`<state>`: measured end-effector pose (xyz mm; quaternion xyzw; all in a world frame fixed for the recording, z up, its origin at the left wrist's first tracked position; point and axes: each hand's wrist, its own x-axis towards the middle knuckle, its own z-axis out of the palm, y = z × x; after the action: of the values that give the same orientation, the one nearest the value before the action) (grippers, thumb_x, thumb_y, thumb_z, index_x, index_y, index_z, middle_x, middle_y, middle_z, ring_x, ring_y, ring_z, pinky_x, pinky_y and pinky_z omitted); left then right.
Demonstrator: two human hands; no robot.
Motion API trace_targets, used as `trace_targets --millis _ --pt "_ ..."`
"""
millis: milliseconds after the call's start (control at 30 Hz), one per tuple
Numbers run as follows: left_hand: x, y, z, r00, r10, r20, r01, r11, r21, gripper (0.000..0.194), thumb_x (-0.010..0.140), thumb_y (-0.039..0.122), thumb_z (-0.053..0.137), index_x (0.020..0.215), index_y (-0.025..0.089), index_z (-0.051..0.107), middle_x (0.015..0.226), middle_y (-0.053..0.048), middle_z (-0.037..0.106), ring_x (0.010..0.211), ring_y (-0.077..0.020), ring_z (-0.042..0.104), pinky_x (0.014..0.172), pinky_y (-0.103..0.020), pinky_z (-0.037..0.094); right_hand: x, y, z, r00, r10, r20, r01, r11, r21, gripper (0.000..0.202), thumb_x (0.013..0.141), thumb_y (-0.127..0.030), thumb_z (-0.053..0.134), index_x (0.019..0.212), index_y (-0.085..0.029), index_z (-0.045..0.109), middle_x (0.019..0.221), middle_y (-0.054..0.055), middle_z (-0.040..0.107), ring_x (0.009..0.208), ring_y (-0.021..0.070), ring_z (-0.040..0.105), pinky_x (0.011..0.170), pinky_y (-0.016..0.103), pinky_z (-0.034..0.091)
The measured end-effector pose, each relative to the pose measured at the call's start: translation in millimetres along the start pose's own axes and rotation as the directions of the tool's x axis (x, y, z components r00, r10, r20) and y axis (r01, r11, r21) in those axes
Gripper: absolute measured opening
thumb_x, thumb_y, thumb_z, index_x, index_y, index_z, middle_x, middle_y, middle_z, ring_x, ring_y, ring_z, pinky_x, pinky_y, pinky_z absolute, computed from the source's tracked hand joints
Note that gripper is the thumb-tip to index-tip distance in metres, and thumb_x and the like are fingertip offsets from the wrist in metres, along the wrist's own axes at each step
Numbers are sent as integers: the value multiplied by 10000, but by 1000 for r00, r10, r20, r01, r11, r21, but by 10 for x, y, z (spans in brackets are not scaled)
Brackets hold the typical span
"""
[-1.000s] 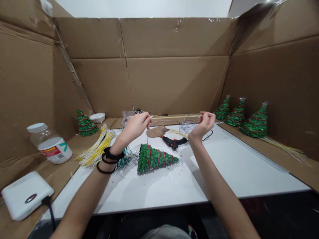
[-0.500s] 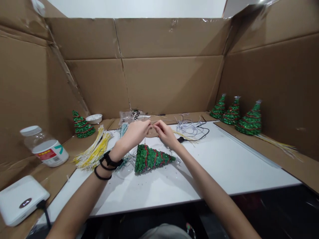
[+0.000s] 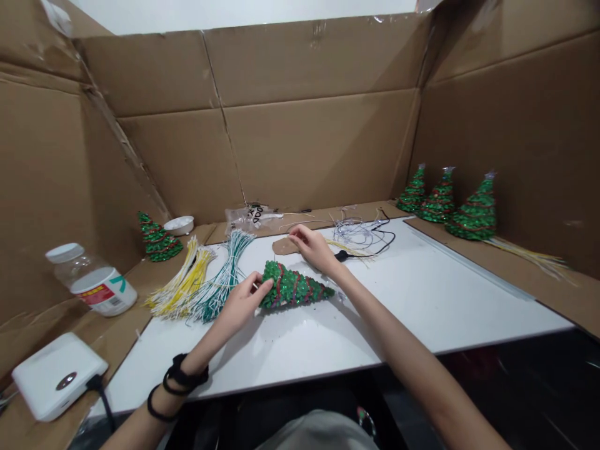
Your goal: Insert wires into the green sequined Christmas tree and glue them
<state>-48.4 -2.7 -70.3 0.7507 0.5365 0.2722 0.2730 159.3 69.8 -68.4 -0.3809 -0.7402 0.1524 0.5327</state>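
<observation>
A small green tree with red trim [image 3: 297, 286] lies on its side on the white board [image 3: 412, 294], its tip to the right. My left hand [image 3: 246, 299] grips the tree's wide base between thumb and fingers. Behind the tree, my right hand [image 3: 312, 247] is closed in a pinch beside a brown cardboard piece [image 3: 284, 246]; what its fingertips hold is too small to make out. Bundles of green-and-white wires [image 3: 225, 275] and yellow-and-white wires [image 3: 185, 281] lie left of the tree.
A clear jar [image 3: 100, 287], a white device with a cable [image 3: 59, 375], a white bowl [image 3: 179, 225] and another tree [image 3: 159, 239] stand at the left. Tangled clear wires [image 3: 356, 232] lie behind my right hand. Three trees [image 3: 473, 209] stand at the right by the cardboard wall.
My left hand has come away from my right, moved down and taken hold of the tree's base. The right hand stays pinched near the cardboard piece. The view has shifted slightly.
</observation>
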Motion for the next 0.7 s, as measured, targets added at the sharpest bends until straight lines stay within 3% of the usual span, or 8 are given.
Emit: trace_targets --millis 133,333,500,700 --pt "296 45 -16 1000 6 27 -4 997 -74 378 777 540 464 630 194 425 559 57 365 524 -112 362 496 -232 265 10 40 -20 1000 7 -17 -7 1000 6 185 886 -341 454 823 -186 532 670 -17 545 589 121 471 577 219 330" --pt "538 102 -12 991 -43 123 64 983 -173 442 701 604 485 584 180 453 512 55 333 464 -100 327 440 -235 219 13 56 -26 996 51 -69 -54 998 -43 199 885 -345 440 827 -184 542 666 -11 547 582 126 475 576 221 329" --pt "607 1 20 985 -117 130 154 932 -328 433 660 604 541 609 185 442 491 71 310 434 -85 296 410 -221 195 19 128 -24 970 149 -190 -166 983 -76 202 877 -348 432 821 -193 549 663 -3 567 579 139 496 569 225 336" --pt "545 -87 -20 993 -105 50 117 908 -403 417 679 579 557 642 169 496 532 60 370 467 -85 303 423 -218 201 20 199 -5 945 203 -258 -220 975 -37 198 864 -362 432 812 -200 534 666 1 574 593 147 522 578 229 360"
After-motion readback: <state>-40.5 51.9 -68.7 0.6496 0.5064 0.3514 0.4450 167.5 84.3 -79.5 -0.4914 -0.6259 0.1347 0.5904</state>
